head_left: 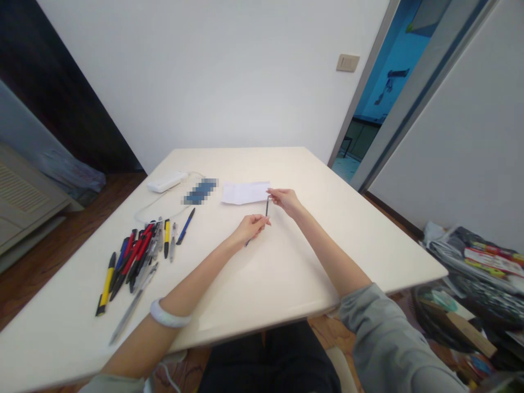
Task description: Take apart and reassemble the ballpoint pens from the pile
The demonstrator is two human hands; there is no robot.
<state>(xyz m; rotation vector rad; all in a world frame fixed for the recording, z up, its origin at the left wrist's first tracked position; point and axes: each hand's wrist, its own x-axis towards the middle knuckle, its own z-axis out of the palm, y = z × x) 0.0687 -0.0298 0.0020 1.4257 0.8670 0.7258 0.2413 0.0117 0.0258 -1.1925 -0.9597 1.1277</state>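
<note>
A slim dark pen (267,207) is held at a slant above the table. My left hand (251,226) is closed around its lower part, and a short dark end sticks out below the fingers. At the pen's upper end, the fingertips of my right hand (285,200) are pinched together on it. Just behind that end lies a white sheet of paper (244,193), flat on the table. Most of the pen's lower half is hidden by my left fingers.
Several red, blue, yellow and clear pens (141,248) lie piled on the left of the white table (311,262). One blue pen (186,226) lies apart from them. Behind are a blurred-out phone (200,191) and a white power strip (167,182) with cables.
</note>
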